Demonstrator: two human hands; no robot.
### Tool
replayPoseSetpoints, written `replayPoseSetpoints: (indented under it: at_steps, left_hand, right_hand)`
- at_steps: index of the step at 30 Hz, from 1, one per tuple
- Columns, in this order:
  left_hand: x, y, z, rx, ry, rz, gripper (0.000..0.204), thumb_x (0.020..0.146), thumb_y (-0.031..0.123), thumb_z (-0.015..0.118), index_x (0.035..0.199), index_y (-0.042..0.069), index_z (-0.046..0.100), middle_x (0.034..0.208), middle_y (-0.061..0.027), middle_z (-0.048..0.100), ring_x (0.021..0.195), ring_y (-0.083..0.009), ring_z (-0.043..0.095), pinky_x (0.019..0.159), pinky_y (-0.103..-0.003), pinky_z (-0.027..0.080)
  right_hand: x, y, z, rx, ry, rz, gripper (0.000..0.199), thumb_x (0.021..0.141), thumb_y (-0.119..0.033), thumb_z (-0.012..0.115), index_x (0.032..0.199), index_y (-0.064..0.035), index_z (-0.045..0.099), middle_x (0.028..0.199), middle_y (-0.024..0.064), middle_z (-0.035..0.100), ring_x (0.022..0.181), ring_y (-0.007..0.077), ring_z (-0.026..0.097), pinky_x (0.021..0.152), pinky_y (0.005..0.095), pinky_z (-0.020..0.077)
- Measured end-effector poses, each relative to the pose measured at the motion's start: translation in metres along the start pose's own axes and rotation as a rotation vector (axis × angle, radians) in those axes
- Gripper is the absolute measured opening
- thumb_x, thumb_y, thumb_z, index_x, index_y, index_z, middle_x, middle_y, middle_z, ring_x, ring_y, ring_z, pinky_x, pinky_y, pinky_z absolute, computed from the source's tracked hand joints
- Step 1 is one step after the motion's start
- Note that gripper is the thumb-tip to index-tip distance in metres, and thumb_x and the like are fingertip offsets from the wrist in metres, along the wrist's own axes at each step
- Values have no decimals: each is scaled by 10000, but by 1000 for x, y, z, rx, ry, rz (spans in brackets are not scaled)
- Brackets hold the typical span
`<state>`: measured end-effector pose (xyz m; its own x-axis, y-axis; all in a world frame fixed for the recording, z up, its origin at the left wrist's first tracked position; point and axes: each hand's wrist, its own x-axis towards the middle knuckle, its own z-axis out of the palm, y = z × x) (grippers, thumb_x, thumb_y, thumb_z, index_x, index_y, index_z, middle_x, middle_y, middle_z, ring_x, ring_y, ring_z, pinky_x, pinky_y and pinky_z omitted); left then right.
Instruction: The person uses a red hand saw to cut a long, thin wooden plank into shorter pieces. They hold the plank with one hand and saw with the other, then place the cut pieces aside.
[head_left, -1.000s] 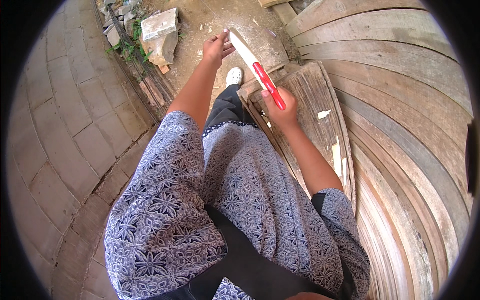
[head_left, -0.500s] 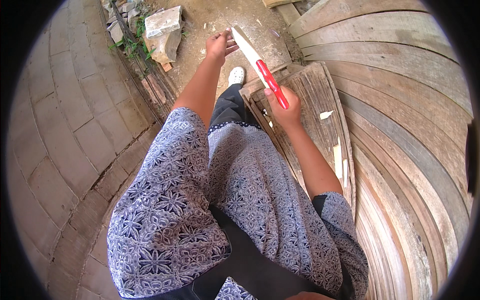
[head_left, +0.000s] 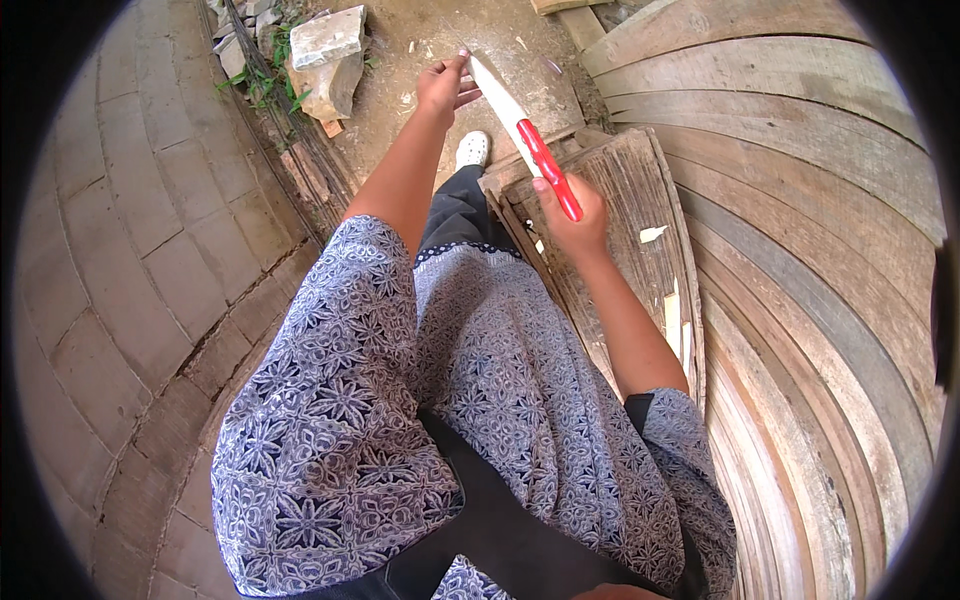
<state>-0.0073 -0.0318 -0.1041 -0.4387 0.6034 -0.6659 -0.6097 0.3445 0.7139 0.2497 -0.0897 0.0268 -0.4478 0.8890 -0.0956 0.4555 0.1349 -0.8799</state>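
A long knife (head_left: 549, 168) with a glossy red handle and a pale, tapering blade slants across the space in front of me, its tip away from me. My right hand (head_left: 582, 222) is closed around the handle's near end, thumb along its left side. A pale strip shows beside the handle near that thumb; I cannot tell if it is a separate piece of wood. At the far tip, my left hand (head_left: 442, 88) pinches with thumb and forefinger while its other fingers are loosely extended.
A weathered wooden bench (head_left: 625, 200) stands under my right forearm, with pale wood shavings (head_left: 653, 234) and strips on it. Stacked planks (head_left: 760, 130) line the right side. Stone blocks (head_left: 328, 38) and plants lie at the far left, beside paving (head_left: 130, 230).
Both hands and the knife have shifted very slightly; the left hand still pinches the tip and the right hand still grips the handle.
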Motion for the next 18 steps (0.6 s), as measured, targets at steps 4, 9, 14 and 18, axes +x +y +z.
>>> replayPoseSetpoints:
  at_steps: [4, 9, 14, 18]
  left_hand:
    - [3, -3, 1, 15, 37, 20, 278, 958, 260, 647, 1048, 18, 544, 999, -104, 641, 808, -256, 704, 661, -342, 629]
    - [-5, -21, 11, -69, 69, 30, 272, 941, 275, 676, 1020, 39, 566, 972, -96, 646, 783, -245, 697, 643, -347, 608]
    - [-2, -27, 18, -123, 107, 28, 289, 916, 306, 711, 987, 61, 574, 936, -80, 646, 759, -223, 686, 644, -349, 591]
    - [6, -33, 12, -142, 49, 50, 330, 905, 336, 724, 998, 64, 562, 974, -77, 635, 765, -222, 680, 666, -354, 588]
  right_hand:
    - [-5, -4, 4, -33, 20, -5, 363, 887, -251, 731, 678, -23, 542, 575, 121, 481, 524, 263, 484, 528, 383, 400]
    - [-15, 3, 3, -15, 38, -21, 357, 916, -229, 715, 693, -21, 529, 578, 57, 450, 539, 151, 415, 514, 333, 364]
    - [-10, 2, -4, -11, 53, 40, 378, 875, -237, 748, 663, -26, 517, 575, 118, 481, 513, 236, 459, 521, 369, 390]
    - [-9, -2, -3, 17, 56, 55, 374, 887, -251, 738, 672, -30, 527, 566, 93, 468, 510, 188, 443, 512, 347, 383]
